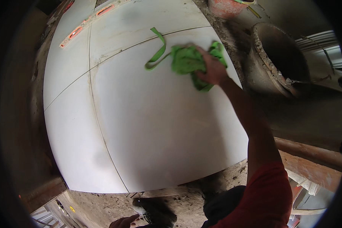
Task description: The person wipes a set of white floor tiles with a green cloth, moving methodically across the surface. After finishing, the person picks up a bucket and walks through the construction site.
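Note:
Toward the far right of a large white tile (159,114), my right hand (212,69) presses down on a bunched green cloth (188,60), its fingers closed over the fabric. A long green strap or strip (158,49) trails from the cloth to the left and lies loosely curved on the tile. My right arm reaches across the tile's right side in a red sleeve. Low at the bottom edge, my left hand (124,221) shows only in part, off the tile; its visible fingers are stretched out and nothing shows in them.
Neighbouring white tiles meet along dirty joints. An orange-windowed spirit level (89,24) lies at the far left. Right of the tiles stand a mortar-crusted bucket (277,60) and a red bucket (226,7). Wooden planks (309,161) lie at right; my shoe (155,211) rests on rough ground.

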`<move>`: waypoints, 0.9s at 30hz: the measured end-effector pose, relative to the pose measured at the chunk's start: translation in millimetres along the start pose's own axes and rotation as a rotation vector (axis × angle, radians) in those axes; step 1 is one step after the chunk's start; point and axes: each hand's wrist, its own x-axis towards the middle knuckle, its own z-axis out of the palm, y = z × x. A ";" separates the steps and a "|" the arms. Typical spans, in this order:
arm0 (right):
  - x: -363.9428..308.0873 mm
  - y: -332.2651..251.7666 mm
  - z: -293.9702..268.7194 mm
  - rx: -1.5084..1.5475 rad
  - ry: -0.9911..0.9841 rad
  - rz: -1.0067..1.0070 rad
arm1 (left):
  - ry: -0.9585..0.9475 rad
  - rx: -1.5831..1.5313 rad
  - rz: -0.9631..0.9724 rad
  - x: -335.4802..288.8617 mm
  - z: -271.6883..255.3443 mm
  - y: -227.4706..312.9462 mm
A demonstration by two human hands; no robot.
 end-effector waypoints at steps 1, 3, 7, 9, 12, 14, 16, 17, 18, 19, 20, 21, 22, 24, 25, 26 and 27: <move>6.8 20.5 -14.4 -0.175 -0.003 0.194 | -0.002 -0.003 -0.064 -4.9 0.7 -3.8; 26.9 54.7 -32.6 -0.319 0.140 0.100 | -0.011 -0.023 -0.189 -14.6 4.3 -10.8; 71.0 80.4 -29.3 -0.274 0.047 0.362 | 0.035 -0.071 -0.308 -30.0 13.1 -17.8; 97.7 78.2 -19.2 -0.286 0.081 0.486 | 0.058 -0.077 -0.329 -33.2 15.4 -17.5; 112.9 65.2 -6.4 -0.357 0.155 0.520 | 0.075 -0.083 -0.341 -32.1 14.0 -14.0; 95.8 54.1 -0.9 -0.447 0.204 0.311 | 0.083 -0.103 -0.324 -28.6 12.0 -11.7; 61.3 41.2 2.6 -0.370 0.185 0.108 | 0.089 -0.118 -0.286 -21.9 10.3 -12.6; 39.0 35.5 7.1 -0.399 0.193 0.071 | 0.086 -0.123 -0.269 -18.4 9.3 -13.6; 20.9 32.6 9.7 -0.422 0.190 0.049 | 0.073 -0.101 -0.254 -14.4 8.7 -15.0; 8.6 32.0 8.8 -0.448 0.151 0.092 | 0.058 -0.080 -0.240 -10.2 8.2 -17.4; 2.3 33.3 8.2 -0.435 0.232 0.065 | 0.044 -0.060 -0.225 -6.7 8.2 -19.4; 3.2 36.6 5.3 -0.438 0.253 0.075 | 0.033 -0.076 -0.234 -4.4 8.3 -20.5; 9.8 41.0 2.4 -0.436 0.269 0.100 | 0.032 -0.079 -0.232 -2.4 7.6 -21.7; 43.4 52.7 -9.5 -0.411 0.185 0.301 | 0.044 -0.092 -0.236 -1.5 7.6 -22.2; 63.0 58.0 -15.5 -0.351 0.109 0.434 | 0.054 -0.083 -0.239 -2.5 7.1 -21.6; 81.4 62.2 -21.0 -0.296 0.084 0.510 | 0.065 -0.078 -0.243 -4.3 7.2 -20.1; 98.8 64.2 -23.4 -0.328 0.055 0.541 | 0.073 -0.074 -0.248 -6.3 6.9 -18.7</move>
